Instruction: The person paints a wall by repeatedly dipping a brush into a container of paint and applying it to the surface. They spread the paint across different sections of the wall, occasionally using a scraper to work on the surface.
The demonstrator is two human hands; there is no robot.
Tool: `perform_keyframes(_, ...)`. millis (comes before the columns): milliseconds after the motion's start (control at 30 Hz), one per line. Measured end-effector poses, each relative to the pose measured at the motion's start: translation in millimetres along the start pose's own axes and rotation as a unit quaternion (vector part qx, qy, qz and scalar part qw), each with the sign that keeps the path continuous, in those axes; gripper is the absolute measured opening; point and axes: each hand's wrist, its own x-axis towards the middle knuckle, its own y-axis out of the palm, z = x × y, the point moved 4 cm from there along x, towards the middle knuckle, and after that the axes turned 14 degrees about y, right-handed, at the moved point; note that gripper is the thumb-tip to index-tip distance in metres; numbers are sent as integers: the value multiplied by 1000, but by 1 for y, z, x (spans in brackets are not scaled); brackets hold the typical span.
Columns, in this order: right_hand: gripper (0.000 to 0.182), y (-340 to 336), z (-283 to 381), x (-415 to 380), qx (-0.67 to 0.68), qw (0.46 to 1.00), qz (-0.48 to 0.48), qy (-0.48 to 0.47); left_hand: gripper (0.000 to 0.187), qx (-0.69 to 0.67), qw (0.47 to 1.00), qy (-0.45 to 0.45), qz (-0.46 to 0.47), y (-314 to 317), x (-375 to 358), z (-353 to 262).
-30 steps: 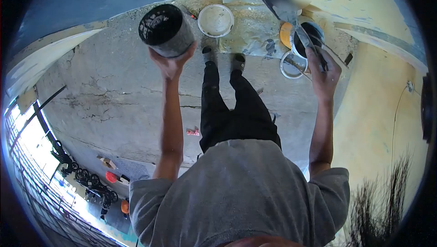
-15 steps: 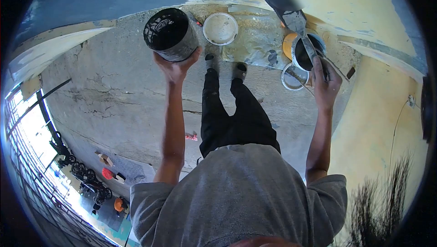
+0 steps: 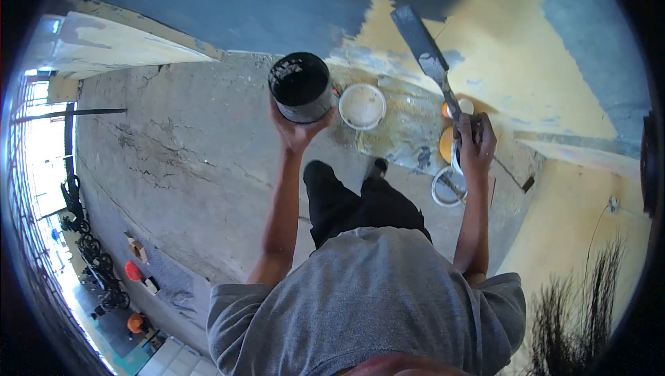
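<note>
My left hand [image 3: 298, 132] grips a round paint can [image 3: 312, 109] from below, its open top toward me and dark paint coating the inside. In my right hand [image 3: 476, 146] is the handle of a wide flat paintbrush [image 3: 421, 43]. The brush head is dark with paint and points up and left, overlapping the yellow, unpainted part of the wall [image 3: 495, 37]. Dark blue-grey paint [image 3: 263, 9] covers the wall to the left of that patch.
On the floor lie a round whitish lid [image 3: 362, 106], a stained plastic sheet [image 3: 402, 142], an orange container [image 3: 449, 144] and a second round lid [image 3: 449, 187] by my right forearm. A corner wall [image 3: 554, 217] stands right. Parked motorcycles [image 3: 97, 262] show far left.
My view has shifted, so more wall shows and the floor items sit lower. The can appears farther right; the brush is away from the dark bucket, in front of the wall. Both grips stay the same.
</note>
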Motion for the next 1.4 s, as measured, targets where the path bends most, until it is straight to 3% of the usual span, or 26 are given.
perform_keyframes(133, 21, 44, 31, -18, -18, 993, 6, -119, 78, 25, 1000, 8, -4, -29, 17, -15)
perform_keyframes(200, 20, 71, 46, -33, -14, 991, -2, -130, 81, 41, 999, -7, 13, -48, 31, -5)
perform_keyframes(300, 21, 106, 84, -47, -87, 984, -6, -154, 84, 114, 992, 54, 24, -77, 50, 5)
perform_keyframes(400, 21, 132, 88, -48, -123, 982, -5, -146, 84, 147, 988, 43, 16, -92, 61, 24)
perform_keyframes(467, 21, 153, 98, -62, -105, 975, -26, -193, 86, 174, 984, 11, 39, -102, 67, 22)
perform_keyframes(700, 19, 202, 87, -91, -155, 950, -84, -256, 86, 138, 988, 29, 67, -117, 76, 32)
perform_keyframes(733, 16, 209, 85, -96, -114, 954, -80, -267, 86, 107, 992, 22, 59, -117, 76, 33)
perform_keyframes(1167, 17, 196, 91, -125, -197, 943, -100, -248, 85, 132, 985, 11, 111, -119, 83, 48)
perform_keyframes(1400, 17, 183, 86, -134, -198, 937, -129, -258, 82, 85, 993, 4, 86, -108, 92, 60)
